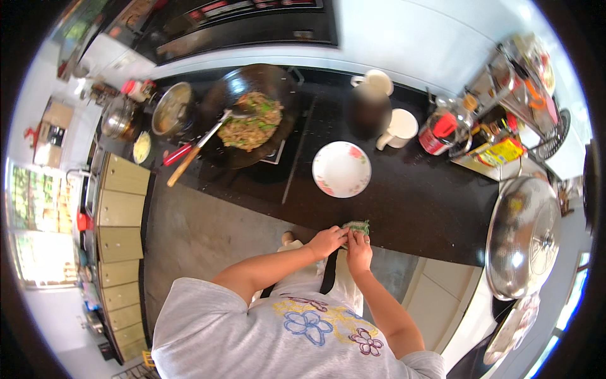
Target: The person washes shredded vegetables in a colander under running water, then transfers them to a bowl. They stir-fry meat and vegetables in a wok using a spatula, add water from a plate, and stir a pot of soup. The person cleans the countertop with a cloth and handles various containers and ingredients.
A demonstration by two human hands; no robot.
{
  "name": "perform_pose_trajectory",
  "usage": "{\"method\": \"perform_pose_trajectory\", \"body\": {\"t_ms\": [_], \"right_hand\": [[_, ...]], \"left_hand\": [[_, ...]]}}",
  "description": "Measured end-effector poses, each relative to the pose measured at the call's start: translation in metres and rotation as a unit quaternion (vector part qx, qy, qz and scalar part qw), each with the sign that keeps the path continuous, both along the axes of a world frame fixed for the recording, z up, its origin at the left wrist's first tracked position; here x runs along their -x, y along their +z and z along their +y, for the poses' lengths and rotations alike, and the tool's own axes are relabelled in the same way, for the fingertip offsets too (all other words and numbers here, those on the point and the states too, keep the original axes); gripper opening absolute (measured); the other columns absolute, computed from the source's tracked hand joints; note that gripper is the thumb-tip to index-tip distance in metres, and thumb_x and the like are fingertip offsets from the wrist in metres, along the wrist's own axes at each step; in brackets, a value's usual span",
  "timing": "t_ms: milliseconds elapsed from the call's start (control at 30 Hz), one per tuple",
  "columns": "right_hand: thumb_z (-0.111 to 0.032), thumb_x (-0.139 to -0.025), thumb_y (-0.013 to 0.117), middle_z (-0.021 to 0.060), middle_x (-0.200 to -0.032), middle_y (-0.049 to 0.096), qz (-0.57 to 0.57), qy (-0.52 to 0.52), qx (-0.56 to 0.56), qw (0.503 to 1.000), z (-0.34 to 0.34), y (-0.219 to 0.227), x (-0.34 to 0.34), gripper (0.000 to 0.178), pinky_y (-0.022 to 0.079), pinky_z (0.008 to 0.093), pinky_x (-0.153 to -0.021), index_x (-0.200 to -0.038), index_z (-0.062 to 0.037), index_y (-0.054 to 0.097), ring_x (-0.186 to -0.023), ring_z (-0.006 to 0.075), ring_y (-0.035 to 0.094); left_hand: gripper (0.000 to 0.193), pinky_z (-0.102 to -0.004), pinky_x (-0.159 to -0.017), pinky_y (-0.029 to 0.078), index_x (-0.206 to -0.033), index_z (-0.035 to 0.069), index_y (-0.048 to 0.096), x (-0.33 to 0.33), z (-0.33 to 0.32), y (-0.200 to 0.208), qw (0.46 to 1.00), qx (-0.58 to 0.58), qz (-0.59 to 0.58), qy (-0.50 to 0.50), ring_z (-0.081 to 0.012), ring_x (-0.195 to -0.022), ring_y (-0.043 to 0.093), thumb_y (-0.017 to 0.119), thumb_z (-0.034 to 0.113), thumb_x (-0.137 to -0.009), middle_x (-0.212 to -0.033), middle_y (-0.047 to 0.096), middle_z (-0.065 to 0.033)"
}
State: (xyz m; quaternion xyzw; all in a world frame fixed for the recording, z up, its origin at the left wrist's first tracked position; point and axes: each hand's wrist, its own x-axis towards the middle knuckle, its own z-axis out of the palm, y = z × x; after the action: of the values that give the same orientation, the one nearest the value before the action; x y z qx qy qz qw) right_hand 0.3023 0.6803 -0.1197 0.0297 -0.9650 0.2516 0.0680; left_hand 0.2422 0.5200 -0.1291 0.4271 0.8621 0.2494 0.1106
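Close together at the counter's front edge, both my hands are closed on a small green-and-white packet [358,225]. My left hand [327,242] pinches its left side, and my right hand [360,251] grips it from the right. The fingers cover the packet's lower part, so I cannot tell whether it is torn. Just beyond it lies a white plate [341,169] with a floral rim. At the left, a wok [214,95] holds cooked food with green pieces [252,126]. A spatula [211,129] with a wooden handle end rests across the wok's rim.
Two white mugs [400,126] stand behind the plate, near a dark blurred round thing [369,112]. Bottles and a red-lidded jar [437,134] crowd the right back. A large domed metal lid [522,237] stands at the right. A metal pot [172,108] sits left of the wok.
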Motion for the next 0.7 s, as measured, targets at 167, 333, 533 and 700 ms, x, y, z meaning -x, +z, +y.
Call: {"method": "perform_pose_trajectory", "body": {"t_ms": [167,333,533,700], "right_hand": [[-0.007,-0.079,0.064,0.0119,-0.092,0.061,-0.063,0.022,0.097,0.993,-0.089,0.015,0.015,0.024,0.051,0.0426,-0.071,-0.103,-0.0056,0.069,-0.086,0.0335,0.059],[-0.005,-0.081,0.064,0.0152,-0.106,0.06,0.031,0.051,0.12,0.991,-0.178,0.04,0.073,0.034,0.049,0.0443,-0.079,-0.114,-0.0061,0.065,-0.095,0.0355,0.058],[-0.012,-0.084,0.065,0.0134,-0.145,0.041,-0.016,0.092,-0.105,0.99,-0.241,0.011,0.109,0.053,0.036,0.0442,-0.108,-0.134,-0.0078,0.051,-0.134,0.0336,0.038],[-0.016,-0.084,0.065,0.0146,-0.15,0.034,-0.087,0.141,-0.067,0.984,-0.238,0.012,0.097,0.055,0.03,0.0448,-0.113,-0.137,-0.0095,0.049,-0.14,0.0311,0.031]], "left_hand": [[0.025,-0.0371,-0.083,0.05,-0.103,0.007,0.063,0.007,-0.096,0.007,0.999,-0.002,-0.036,0.002,-0.0275,-0.095,0.056,0.057,0.01,-0.079,-0.112,0.062,-0.0071],[0.031,-0.0384,-0.09,0.049,-0.108,0.008,0.064,0.046,-0.183,0.042,0.982,-0.075,0.099,0.145,-0.029,-0.105,0.056,0.06,0.007,-0.077,-0.119,0.061,-0.0075],[0.036,-0.0428,-0.101,0.043,-0.118,0.015,0.063,0.077,-0.236,0.013,0.965,0.049,0.143,0.213,-0.0281,-0.126,0.048,0.061,0.013,-0.082,-0.14,0.049,-0.0077],[0.03,-0.0427,-0.102,0.042,-0.112,0.014,0.064,0.071,-0.247,0.004,0.97,0.023,0.12,0.208,-0.0274,-0.127,0.046,0.061,0.014,-0.082,-0.137,0.051,-0.0093]]}}
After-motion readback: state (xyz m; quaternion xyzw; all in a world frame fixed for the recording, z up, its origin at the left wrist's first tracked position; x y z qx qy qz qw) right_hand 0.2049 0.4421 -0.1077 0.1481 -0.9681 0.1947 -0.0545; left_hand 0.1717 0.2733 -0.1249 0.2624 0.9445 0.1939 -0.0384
